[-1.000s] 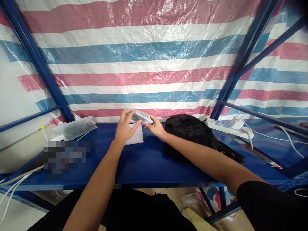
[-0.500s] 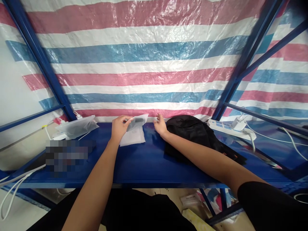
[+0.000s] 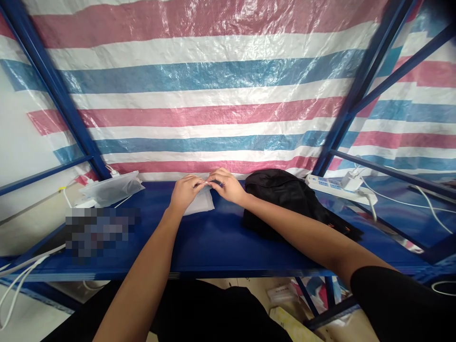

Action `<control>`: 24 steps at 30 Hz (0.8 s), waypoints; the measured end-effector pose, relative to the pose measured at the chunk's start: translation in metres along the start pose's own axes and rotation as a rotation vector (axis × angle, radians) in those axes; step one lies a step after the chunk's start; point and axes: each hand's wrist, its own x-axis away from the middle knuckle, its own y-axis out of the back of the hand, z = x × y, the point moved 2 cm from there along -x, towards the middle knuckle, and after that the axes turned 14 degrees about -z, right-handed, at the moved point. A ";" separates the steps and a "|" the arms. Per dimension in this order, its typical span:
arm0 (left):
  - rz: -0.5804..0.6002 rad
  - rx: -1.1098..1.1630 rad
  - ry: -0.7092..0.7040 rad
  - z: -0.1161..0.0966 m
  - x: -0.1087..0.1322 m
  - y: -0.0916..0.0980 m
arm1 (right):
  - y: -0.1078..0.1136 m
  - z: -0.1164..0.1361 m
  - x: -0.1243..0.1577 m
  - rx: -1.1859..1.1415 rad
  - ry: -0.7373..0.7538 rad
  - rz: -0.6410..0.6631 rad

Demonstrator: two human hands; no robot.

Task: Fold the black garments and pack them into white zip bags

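A whitish, translucent plastic bag (image 3: 200, 203) lies on the blue metal shelf (image 3: 213, 242), its lower part showing below my fingers. My left hand (image 3: 184, 194) pinches the bag's upper edge between thumb and fingers. Close against it, my right hand (image 3: 228, 188) is also closed in a pinch on that edge, and the fingertips of both hands nearly meet. The bag's upper part is hidden by my hands. Just right of my right hand is a folded black cloth item (image 3: 278, 190), with my forearm passing over it.
A white power strip (image 3: 338, 190) with plugs and cables lies at the right. Another translucent bag (image 3: 110, 190) and white cables sit at the left, near a blurred-out item (image 3: 103, 232). Blue frame posts and a striped plastic sheet (image 3: 213, 114) close off the back.
My right hand has moved left from beside the black cloth and closed at the bag's edge. The left hand has shifted slightly right, and the bag's raised flap is now covered.
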 end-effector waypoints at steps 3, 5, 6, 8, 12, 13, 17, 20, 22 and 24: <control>-0.023 0.045 -0.007 -0.003 -0.002 0.001 | 0.005 -0.007 -0.001 0.068 0.038 0.010; -0.055 0.041 0.031 -0.004 -0.004 0.004 | 0.011 -0.016 -0.002 0.120 0.028 -0.003; -0.074 0.027 0.062 -0.004 -0.005 0.007 | 0.013 -0.022 -0.003 0.151 0.013 -0.008; -0.124 -0.007 0.134 -0.003 -0.007 0.014 | 0.020 -0.037 -0.004 0.228 -0.037 -0.018; -0.233 -0.019 0.240 0.003 -0.009 0.024 | 0.027 -0.064 -0.005 0.386 -0.158 -0.004; -0.248 -0.020 0.261 0.005 -0.009 0.024 | 0.027 -0.068 -0.004 0.413 -0.181 0.014; -0.149 -0.043 0.241 0.013 -0.006 0.019 | 0.026 -0.069 -0.007 0.420 -0.234 0.106; 0.009 0.007 0.124 0.015 -0.004 0.011 | 0.026 -0.062 -0.011 0.295 -0.200 0.201; 0.057 0.054 0.091 0.014 -0.003 0.009 | 0.027 -0.056 -0.013 0.212 -0.170 0.250; 0.069 0.076 0.079 0.013 -0.003 0.008 | 0.028 -0.050 -0.016 0.135 -0.133 0.254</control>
